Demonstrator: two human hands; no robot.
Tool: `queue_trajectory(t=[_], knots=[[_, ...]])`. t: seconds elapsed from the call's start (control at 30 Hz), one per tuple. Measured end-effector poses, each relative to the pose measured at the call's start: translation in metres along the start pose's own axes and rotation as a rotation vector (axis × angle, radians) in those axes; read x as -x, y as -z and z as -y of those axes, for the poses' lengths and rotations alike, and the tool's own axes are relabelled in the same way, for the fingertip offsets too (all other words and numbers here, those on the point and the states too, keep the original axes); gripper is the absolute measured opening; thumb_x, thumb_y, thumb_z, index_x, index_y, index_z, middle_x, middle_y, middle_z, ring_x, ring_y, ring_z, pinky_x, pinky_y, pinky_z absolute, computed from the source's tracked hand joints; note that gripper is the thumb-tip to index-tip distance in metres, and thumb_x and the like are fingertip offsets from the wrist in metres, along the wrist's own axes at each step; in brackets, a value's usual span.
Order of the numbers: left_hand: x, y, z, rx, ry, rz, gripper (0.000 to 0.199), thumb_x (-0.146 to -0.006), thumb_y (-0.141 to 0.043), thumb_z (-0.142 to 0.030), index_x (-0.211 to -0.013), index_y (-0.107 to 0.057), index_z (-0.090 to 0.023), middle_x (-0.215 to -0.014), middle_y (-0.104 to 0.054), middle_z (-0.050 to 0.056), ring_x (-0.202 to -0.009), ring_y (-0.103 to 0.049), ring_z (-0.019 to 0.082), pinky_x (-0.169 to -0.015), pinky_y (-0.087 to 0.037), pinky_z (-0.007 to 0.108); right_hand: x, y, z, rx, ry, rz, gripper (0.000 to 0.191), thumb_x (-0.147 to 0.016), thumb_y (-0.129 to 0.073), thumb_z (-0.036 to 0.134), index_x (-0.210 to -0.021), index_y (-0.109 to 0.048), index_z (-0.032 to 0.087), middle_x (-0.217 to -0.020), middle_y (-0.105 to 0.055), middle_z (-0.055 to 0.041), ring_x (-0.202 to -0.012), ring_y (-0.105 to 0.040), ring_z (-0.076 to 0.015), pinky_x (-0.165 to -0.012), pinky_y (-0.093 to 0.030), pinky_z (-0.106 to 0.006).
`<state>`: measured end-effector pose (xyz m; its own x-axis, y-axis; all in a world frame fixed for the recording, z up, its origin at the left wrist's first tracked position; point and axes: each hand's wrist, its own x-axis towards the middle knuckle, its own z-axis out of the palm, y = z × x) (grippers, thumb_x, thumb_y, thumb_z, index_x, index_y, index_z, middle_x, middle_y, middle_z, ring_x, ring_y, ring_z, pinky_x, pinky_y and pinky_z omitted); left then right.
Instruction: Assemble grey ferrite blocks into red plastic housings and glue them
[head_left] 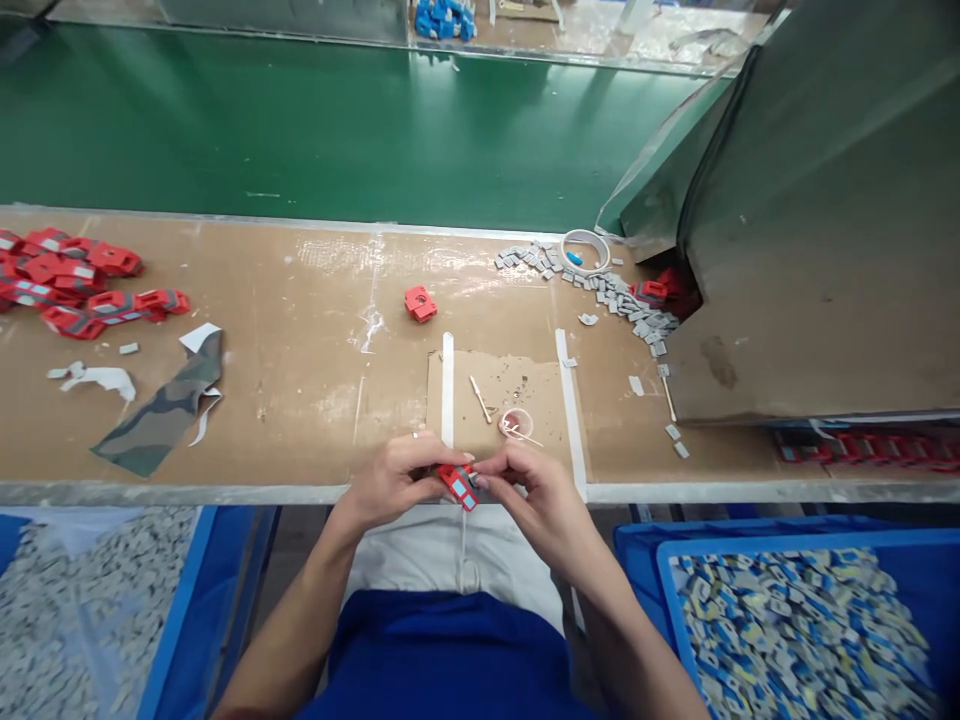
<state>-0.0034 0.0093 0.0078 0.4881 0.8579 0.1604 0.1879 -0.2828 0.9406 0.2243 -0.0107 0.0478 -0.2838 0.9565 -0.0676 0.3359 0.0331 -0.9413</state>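
Observation:
A small red toy car body [459, 486] with pale blue-grey windows is gripped in my left hand [397, 482], at the front edge of the workbench. My right hand [534, 492] pinches at the car's right side, its thumb and forefinger closed. Whatever is between those fingertips is too small to make out. Just beyond my hands, a small cup [516, 423] with a thin stick [525, 435] across it stands on a cardboard sheet [499, 375]. A white stick [480, 398] lies to its left. Farther back sits a loose red part [420, 304].
Red car bodies [71, 275] are heaped at the left, near a camouflage cloth strip [169, 405]. Small grey pieces [619, 298] and a tape roll [585, 252] lie right of centre. A large panel [817, 220] blocks the right. Blue bins [664, 570] of parts flank me below.

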Motion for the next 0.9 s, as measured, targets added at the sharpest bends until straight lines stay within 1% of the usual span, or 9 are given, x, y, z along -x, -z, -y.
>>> queue_trajectory(t=[0.13,0.2,0.3,0.37,0.47,0.6,0.73,0.8,0.9], knots=[[0.0,0.0,0.002,-0.029,-0.025,0.018,0.027,-0.098,-0.073,-0.043,-0.111,-0.083,-0.021,-0.081,-0.08,0.007,-0.072,-0.069,0.019,-0.072,-0.056,0.031,0.003,-0.006,0.007,0.182,0.101,-0.04,0.022,-0.101,-0.063,0.019,-0.081,-0.071,0.02,-0.075,-0.067,-0.0011,-0.067,-0.064,-0.0154,-0.06,-0.049,-0.025],[0.0,0.0,0.002,-0.056,-0.033,0.02,0.03,-0.099,-0.071,-0.045,-0.112,-0.083,-0.021,-0.082,-0.08,0.008,-0.072,-0.068,0.019,-0.07,-0.054,0.03,0.007,-0.013,0.009,0.245,0.121,-0.106,0.021,-0.102,-0.06,0.017,-0.085,-0.072,0.021,-0.077,-0.067,-0.0016,-0.066,-0.065,-0.0154,-0.06,-0.05,-0.025],[0.001,-0.001,0.0,-0.087,-0.059,0.008,0.029,-0.101,-0.068,-0.041,-0.117,-0.081,-0.021,-0.085,-0.081,0.008,-0.074,-0.068,0.019,-0.071,-0.053,0.03,0.016,-0.024,0.009,0.274,0.139,-0.198,0.019,-0.102,-0.059,0.015,-0.093,-0.073,0.021,-0.08,-0.069,-0.0027,-0.067,-0.067,-0.0162,-0.061,-0.051,-0.024],[0.001,-0.002,-0.001,-0.103,-0.084,0.008,0.027,-0.102,-0.067,-0.038,-0.119,-0.08,-0.021,-0.086,-0.08,0.007,-0.076,-0.069,0.019,-0.072,-0.052,0.03,0.021,-0.029,0.008,0.235,0.133,-0.213,0.019,-0.102,-0.058,0.014,-0.095,-0.074,0.022,-0.081,-0.069,-0.0028,-0.068,-0.067,-0.0161,-0.063,-0.052,-0.024],[0.002,-0.002,-0.001,-0.132,-0.114,0.021,0.025,-0.103,-0.067,-0.035,-0.119,-0.079,-0.02,-0.087,-0.08,0.008,-0.078,-0.069,0.02,-0.072,-0.053,0.03,0.024,-0.033,0.004,0.109,0.095,-0.212,0.019,-0.103,-0.057,0.016,-0.099,-0.074,0.021,-0.082,-0.065,-0.0022,-0.07,-0.065,-0.0152,-0.065,-0.053,-0.024],[0.0,-0.003,0.0,-0.189,-0.179,0.022,0.025,-0.104,-0.063,-0.034,-0.119,-0.078,-0.019,-0.089,-0.08,0.009,-0.079,-0.07,0.019,-0.074,-0.055,0.03,0.021,-0.032,-0.005,-0.072,0.052,-0.216,0.016,-0.102,-0.06,0.021,-0.094,-0.074,0.02,-0.08,-0.061,-0.0009,-0.07,-0.062,-0.0133,-0.063,-0.052,-0.022],[-0.002,-0.001,0.0,-0.225,-0.234,0.044,0.026,-0.107,-0.059,-0.031,-0.119,-0.077,-0.019,-0.094,-0.081,0.01,-0.081,-0.072,0.019,-0.077,-0.057,0.03,0.016,-0.025,-0.011,-0.148,-0.046,-0.122,0.017,-0.101,-0.063,0.028,-0.089,-0.072,0.019,-0.084,-0.063,-0.0019,-0.071,-0.06,-0.0128,-0.062,-0.049,-0.022],[-0.002,0.0,-0.001,-0.237,-0.257,0.052,0.026,-0.107,-0.058,-0.03,-0.119,-0.077,-0.018,-0.093,-0.081,0.01,-0.082,-0.071,0.019,-0.079,-0.057,0.031,0.014,-0.02,-0.011,-0.167,-0.11,-0.047,0.019,-0.1,-0.064,0.032,-0.087,-0.07,0.019,-0.083,-0.063,-0.0016,-0.07,-0.057,-0.0126,-0.062,-0.047,-0.023],[-0.002,0.0,0.0,-0.227,-0.3,0.071,0.025,-0.107,-0.058,-0.028,-0.118,-0.077,-0.016,-0.092,-0.081,0.01,-0.079,-0.069,0.018,-0.076,-0.057,0.031,0.012,-0.014,-0.01,-0.229,-0.231,0.086,0.027,-0.098,-0.066,0.041,-0.082,-0.064,0.019,-0.076,-0.061,-0.0004,-0.066,-0.051,-0.0121,-0.059,-0.041,-0.023]])
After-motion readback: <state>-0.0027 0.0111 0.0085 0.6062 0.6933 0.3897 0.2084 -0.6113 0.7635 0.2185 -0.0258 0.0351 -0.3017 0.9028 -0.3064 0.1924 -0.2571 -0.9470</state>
